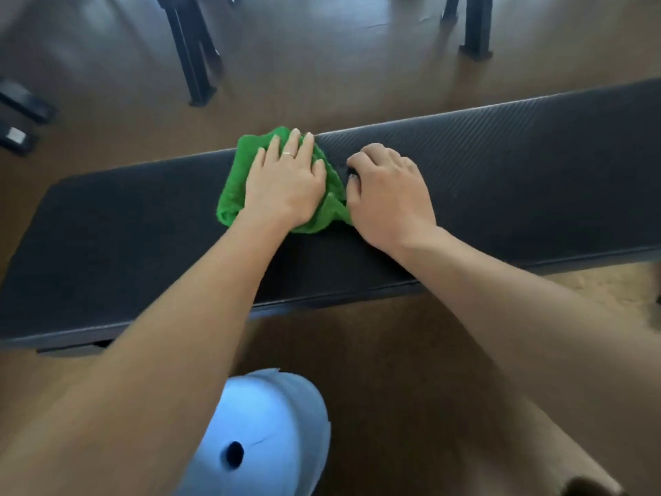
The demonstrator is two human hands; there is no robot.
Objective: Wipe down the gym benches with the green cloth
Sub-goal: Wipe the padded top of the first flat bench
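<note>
1. A long black padded table (500, 166), the gym bench being wiped, is stretching across the view from lower left to upper right, its top showing a fine ribbed texture.
2. The green cloth (239, 180) is lying crumpled on the top of the table, near its middle and close to the far edge.
3. The left hand (286, 180) is pressing flat on the green cloth, palm down and fingers spread and extended, so it is open on the fabric rather than gripping it; a thin ring (289, 154) is showing on one finger.
4. The right hand (388, 193) is resting on the table just beside the cloth, its fingers curled under; its thumb side is touching the cloth's right edge, but whether it is pinching the fabric cannot be told.
5. Both bare forearms are reaching over the near edge of the table.
6. A knee in pale blue fabric (272, 424) with a small dark hole is sitting below the table in the foreground.
7. The brown floor (322, 66) is lying beyond, with black equipment legs (195, 55) standing on it.
8. No brand, label or writing is readable anywhere.
</note>
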